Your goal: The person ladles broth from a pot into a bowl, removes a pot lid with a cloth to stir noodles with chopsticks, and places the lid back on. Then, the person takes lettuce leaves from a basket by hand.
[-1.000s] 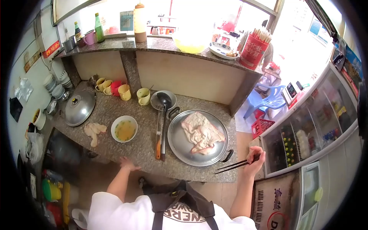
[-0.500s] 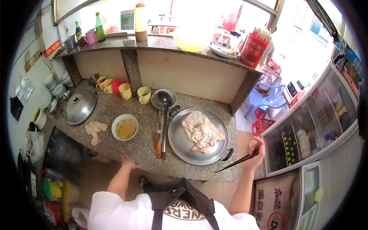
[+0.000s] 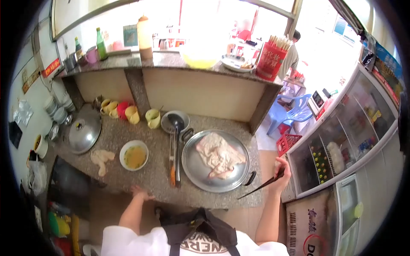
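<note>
My right hand (image 3: 282, 176) is closed around dark chopsticks (image 3: 261, 189), whose tips point down and left past the counter's front right edge. My left hand (image 3: 141, 193) rests with fingers spread at the counter's front edge. Between the hands lies a round metal pan (image 3: 194, 176) with two black handles. On it is a pale, crumpled sheet with pinkish edges (image 3: 218, 154), perhaps raw meat or skin. A white bowl of yellowish soup with green bits (image 3: 134, 155) stands beyond my left hand. A smaller pale piece (image 3: 101, 160) lies on the counter left of the bowl.
A ladle (image 3: 177, 145) and orange-ended tongs (image 3: 172, 170) lie left of the pan. Several cups (image 3: 132, 114) and a domed lid (image 3: 83, 131) stand behind. The raised shelf (image 3: 171, 60) holds bottles and a red can of sticks (image 3: 272, 59). A glass-door fridge (image 3: 341, 141) stands right.
The view has tilted, so the counter appears lower and slightly left. Both hands keep nearly the same pose, the chopsticks still held. A person beyond the shelf shows more.
</note>
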`<state>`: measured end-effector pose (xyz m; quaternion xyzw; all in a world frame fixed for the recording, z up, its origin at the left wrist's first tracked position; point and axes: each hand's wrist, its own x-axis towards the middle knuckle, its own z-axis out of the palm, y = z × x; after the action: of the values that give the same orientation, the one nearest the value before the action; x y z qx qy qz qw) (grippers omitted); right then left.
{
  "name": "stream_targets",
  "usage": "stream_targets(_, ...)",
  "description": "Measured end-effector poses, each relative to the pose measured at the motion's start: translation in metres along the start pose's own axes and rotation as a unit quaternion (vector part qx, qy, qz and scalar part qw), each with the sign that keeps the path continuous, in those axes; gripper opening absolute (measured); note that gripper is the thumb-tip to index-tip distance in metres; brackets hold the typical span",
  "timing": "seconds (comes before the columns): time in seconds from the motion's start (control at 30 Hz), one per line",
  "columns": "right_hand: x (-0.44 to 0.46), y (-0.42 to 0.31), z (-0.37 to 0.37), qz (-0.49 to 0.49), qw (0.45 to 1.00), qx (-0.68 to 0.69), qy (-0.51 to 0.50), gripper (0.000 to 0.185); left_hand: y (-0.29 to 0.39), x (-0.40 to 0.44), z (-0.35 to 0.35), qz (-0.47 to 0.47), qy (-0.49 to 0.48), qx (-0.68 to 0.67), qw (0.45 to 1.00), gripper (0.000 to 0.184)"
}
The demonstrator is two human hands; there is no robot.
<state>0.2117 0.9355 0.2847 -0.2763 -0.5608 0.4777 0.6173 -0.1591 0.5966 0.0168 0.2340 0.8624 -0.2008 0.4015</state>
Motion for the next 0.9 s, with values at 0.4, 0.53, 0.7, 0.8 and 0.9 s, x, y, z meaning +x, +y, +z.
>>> stream_targets(0.4, -0.003, -0.006, 0.003, -0.001, 1.000, -0.005, -0.008, 0.051, 0.005, -0.003, 0.003, -0.045, 0.012, -0.001, 0.999, 0.114)
stream_targets(0.53, -0.004, -0.004, 0.001, -0.008, 1.000, 0.000, -0.007, 0.051, 0.009, -0.034, -0.009, -0.049, 0.039, -0.064, 0.996, 0.110)
stream_targets(0.7, -0.004, -0.006, -0.001, -0.003, 1.000, 0.001, 0.003, 0.050, 0.008, -0.016, -0.004, -0.030, 0.012, 0.016, 0.999, 0.103)
stream_targets(0.8, -0.005, -0.005, -0.002, -0.003, 1.000, -0.001, 0.005, 0.050, 0.007, -0.012, -0.003, -0.035, 0.009, 0.012, 0.999, 0.108)
stream_targets(0.9, -0.004, -0.007, -0.004, -0.005, 1.000, 0.000, -0.001, 0.050, 0.007, -0.005, 0.004, -0.095, 0.024, -0.072, 0.993, 0.116)
